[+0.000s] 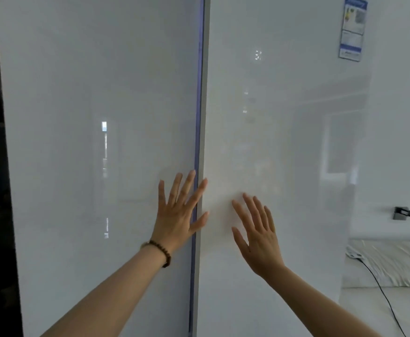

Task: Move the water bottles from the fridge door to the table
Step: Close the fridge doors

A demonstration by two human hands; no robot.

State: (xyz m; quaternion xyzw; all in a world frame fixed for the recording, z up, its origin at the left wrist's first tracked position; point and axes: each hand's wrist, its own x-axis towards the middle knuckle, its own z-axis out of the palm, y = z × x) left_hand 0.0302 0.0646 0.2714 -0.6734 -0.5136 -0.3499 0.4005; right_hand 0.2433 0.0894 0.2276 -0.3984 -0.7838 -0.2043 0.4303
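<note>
Nearest, my left hand (177,212) and right hand (258,235) lie flat on the fridge doors (89,93), fingers spread wide, holding nothing, beside the seam (200,117), likely seeking an edge to pull. Water bottles are unseen, presumably behind.

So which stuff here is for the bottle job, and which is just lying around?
For the job: left door, right door, left hand, right hand.
Just lying about: sticker, plug, bedding.
No bottles in view.

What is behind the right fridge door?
Only the white front of the right door shows, with the right hand open before it. Anything behind it is covered.
</note>
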